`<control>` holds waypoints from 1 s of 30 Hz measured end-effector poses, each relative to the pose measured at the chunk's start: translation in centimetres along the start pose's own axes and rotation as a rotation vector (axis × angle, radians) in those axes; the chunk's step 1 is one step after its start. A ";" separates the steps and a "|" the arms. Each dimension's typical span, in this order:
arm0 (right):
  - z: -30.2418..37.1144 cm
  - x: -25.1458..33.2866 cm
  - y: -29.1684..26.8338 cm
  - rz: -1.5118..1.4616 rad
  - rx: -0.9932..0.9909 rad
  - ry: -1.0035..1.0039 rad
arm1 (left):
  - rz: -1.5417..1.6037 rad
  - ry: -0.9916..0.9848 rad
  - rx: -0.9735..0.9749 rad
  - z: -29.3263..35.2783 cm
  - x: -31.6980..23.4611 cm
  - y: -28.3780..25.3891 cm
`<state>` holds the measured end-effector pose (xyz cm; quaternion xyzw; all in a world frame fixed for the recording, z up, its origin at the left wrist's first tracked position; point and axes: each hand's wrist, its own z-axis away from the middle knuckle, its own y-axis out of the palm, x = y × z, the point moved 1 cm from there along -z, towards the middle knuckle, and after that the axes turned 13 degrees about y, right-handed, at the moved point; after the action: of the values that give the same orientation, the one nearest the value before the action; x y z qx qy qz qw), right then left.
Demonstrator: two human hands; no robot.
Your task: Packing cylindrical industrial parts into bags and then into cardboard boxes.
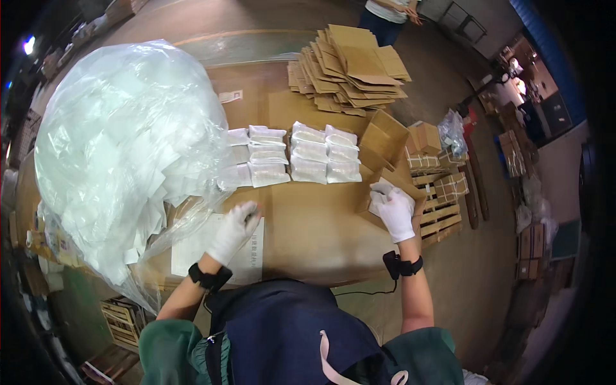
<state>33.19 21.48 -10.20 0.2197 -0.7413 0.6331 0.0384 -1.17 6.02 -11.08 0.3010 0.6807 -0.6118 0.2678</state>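
My left hand [235,232], in a white glove, is held over the near left part of the table, above a printed white sheet [190,247]. Its fingers are bent, with a gap to the thumb and nothing visible between them. My right hand [394,209], also gloved, reaches into a small open cardboard box [414,192] at the table's right edge. Its fingers are closed at something white inside, partly hidden by the hand. Beyond my hands, white packets lie in neat rows, one group on the left [268,155] and another on the right [326,154].
A large clear plastic bag [131,141] full of white pouches covers the table's left side. Another open carton [384,140] stands behind the box. Flattened cardboard [353,64] is piled at the far right. Wooden pallets [439,215] stand beyond the right edge; a person [385,16] stands behind.
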 end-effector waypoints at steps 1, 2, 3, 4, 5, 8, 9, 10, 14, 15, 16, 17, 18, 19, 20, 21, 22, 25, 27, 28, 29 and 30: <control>-0.6 1.6 0.6 0.000 0.007 -0.011 | 0.009 0.111 -0.124 -1.4 0.0 -0.1; -1.1 3.2 1.3 -0.182 0.012 -0.015 | 0.048 0.199 -0.211 -2.9 0.1 -0.2; -1.7 4.8 2.0 -0.364 0.018 -0.021 | 0.085 0.288 -0.303 -4.8 -0.3 -0.9; -2.4 6.8 2.5 -0.365 0.026 -0.035 | 0.028 0.326 -0.365 -6.6 0.2 -1.1; -3.1 9.1 3.1 -0.398 0.120 0.012 | -0.038 0.361 -0.429 -8.1 1.3 -1.4; -5.6 14.0 3.7 -0.434 0.264 0.048 | -0.565 0.130 -0.420 -10.5 6.5 -2.5; -6.7 14.9 4.3 -0.448 0.316 0.046 | -0.564 0.127 -0.418 -10.3 7.9 -3.3; -7.8 15.7 5.2 -0.454 0.323 0.041 | -0.512 -0.070 -0.413 -9.7 9.8 -4.7; -11.9 19.4 8.0 -0.412 0.298 -0.169 | -0.610 -0.294 -0.432 -6.5 15.7 -8.4; -13.1 19.8 8.5 -0.357 0.237 -0.237 | -0.601 -0.291 -0.429 -6.7 15.2 -8.1; -14.2 19.8 9.0 -0.176 0.303 -0.185 | -0.593 -0.192 -0.428 -7.2 13.8 -7.9; -15.2 19.8 10.7 -0.217 0.255 -0.230 | -0.580 -0.088 -0.429 -7.7 12.4 -7.6; -16.1 20.4 12.2 -0.256 0.198 -0.282 | -0.563 -0.066 -0.433 -7.9 11.4 -7.6; -16.2 22.9 12.4 -0.185 0.286 -0.242 | -0.385 -0.016 -0.383 -7.8 10.6 -7.6; -16.7 23.1 14.2 -0.079 0.400 -0.217 | -0.184 0.061 -0.323 -8.9 9.8 -6.5; -16.8 23.9 14.6 -0.010 0.456 -0.245 | -0.159 0.092 -0.332 -9.6 10.3 -5.6; -16.7 24.6 14.9 0.058 0.513 -0.270 | -0.196 0.124 -0.424 -10.0 11.5 -5.2; -16.4 26.3 14.2 0.179 0.491 -0.266 | -0.156 0.033 -0.474 -12.1 13.2 -5.7; -16.3 26.2 14.5 0.212 0.487 -0.294 | -0.107 -0.088 -0.412 -13.2 13.6 -6.1; -16.2 26.1 14.5 0.207 0.485 -0.277 | -0.093 -0.114 -0.351 -13.7 13.8 -6.1; -15.8 26.0 14.7 0.200 0.477 -0.270 | -0.083 -0.143 -0.290 -13.9 14.0 -6.0; -15.7 25.9 14.9 0.228 0.449 -0.282 | -0.077 -0.130 -0.294 -14.0 13.0 -6.1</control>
<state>0.82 30.84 -12.21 0.2237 -0.6003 0.7449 -0.1862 -14.39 20.62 -15.01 0.1922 0.7550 -0.5337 0.3288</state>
